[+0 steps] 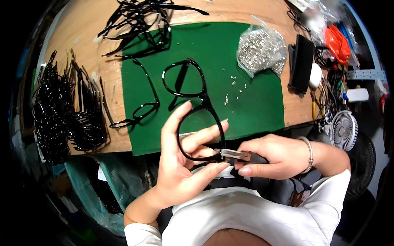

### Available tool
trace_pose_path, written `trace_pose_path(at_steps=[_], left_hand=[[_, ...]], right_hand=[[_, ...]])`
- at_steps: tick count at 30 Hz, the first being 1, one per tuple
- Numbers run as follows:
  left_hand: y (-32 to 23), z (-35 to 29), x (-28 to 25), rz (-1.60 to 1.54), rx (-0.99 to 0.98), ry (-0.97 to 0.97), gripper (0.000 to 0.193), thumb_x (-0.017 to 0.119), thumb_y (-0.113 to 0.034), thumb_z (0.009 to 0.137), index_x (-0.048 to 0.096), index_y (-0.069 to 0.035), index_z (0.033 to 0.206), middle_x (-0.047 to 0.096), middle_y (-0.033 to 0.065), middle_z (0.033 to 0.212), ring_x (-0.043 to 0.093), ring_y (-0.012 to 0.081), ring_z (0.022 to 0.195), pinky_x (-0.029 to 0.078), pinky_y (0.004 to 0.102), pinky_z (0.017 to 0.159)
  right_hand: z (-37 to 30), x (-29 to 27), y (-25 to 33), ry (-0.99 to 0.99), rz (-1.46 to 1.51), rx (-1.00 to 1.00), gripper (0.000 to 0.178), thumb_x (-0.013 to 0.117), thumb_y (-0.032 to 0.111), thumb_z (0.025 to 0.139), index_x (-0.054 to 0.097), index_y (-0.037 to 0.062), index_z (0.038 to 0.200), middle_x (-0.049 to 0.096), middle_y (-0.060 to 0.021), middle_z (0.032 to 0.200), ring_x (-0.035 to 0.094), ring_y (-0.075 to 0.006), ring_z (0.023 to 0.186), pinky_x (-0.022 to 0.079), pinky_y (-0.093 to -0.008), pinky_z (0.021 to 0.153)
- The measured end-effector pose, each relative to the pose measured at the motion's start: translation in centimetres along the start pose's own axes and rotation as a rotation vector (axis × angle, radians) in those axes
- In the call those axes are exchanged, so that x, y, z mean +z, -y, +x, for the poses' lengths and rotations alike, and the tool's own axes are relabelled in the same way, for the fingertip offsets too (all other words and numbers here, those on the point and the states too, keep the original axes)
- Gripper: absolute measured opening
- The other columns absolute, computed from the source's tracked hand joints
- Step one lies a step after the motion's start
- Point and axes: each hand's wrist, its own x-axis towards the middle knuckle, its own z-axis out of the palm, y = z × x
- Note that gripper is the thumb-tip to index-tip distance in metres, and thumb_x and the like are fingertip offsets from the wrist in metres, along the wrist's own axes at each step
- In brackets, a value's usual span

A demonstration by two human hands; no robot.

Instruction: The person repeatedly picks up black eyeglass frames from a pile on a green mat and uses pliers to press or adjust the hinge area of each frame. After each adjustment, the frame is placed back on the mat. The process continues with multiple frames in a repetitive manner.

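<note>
My left hand holds a black eyeglass frame by its nearer rim, thumb and fingers closed about the lower corner. The frame has no visible lenses in the near opening, and one temple arm shows behind the far rim. My right hand is wrapped round a pair of pliers, whose metal jaws meet the frame's near corner at the hinge. Whether the jaws grip a small part there I cannot tell. Left of the held frame, another black eyeglass frame lies on the green mat.
A heap of black frames sits at the far edge. Bundled black temple arms lie left. A clear bag of small silver parts rests on the mat, with loose bits nearby. At right are a black case and a white fan.
</note>
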Motion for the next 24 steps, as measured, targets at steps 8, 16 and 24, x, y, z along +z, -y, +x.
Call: trace_pose_path(at_steps=[8,16,24], left_hand=[[0.7,0.2,0.3,0.037,-0.057,0.014,0.085,0.056,0.011,0.075,-0.004,-0.006,0.132,0.043,0.0244,0.121,0.058,0.0210,0.094,0.049,0.0275,0.078],[1.0,0.7,0.3,0.008,-0.124,-0.092,0.089,0.063,0.012,0.067,0.006,-0.006,0.132,0.048,0.0226,0.117,0.059,0.0160,0.087,0.050,0.0213,0.069],[2.4,-2.1,-0.4,-0.040,-0.023,0.032,0.080,0.062,0.007,0.064,0.013,-0.007,0.126,0.053,0.0187,0.089,0.057,0.0151,0.065,0.049,0.0225,0.059]], right_hand=[[0.7,0.6,0.1,-0.149,-0.348,0.091,0.036,0.055,0.032,0.081,0.053,-0.0041,0.076,0.056,-0.0217,0.061,0.056,-0.0386,0.060,0.046,-0.0419,0.058],[0.3,-2.0,-2.4,-0.197,-0.160,0.033,0.036,0.052,0.030,0.084,0.054,-0.0040,0.093,0.058,-0.0210,0.076,0.058,-0.0351,0.074,0.045,-0.0380,0.067],[2.3,-0.4,-8.8,-0.661,-0.579,0.061,0.016,0.056,0.009,0.071,0.051,0.0005,0.084,0.056,-0.0177,0.072,0.056,-0.0348,0.069,0.045,-0.0422,0.063]])
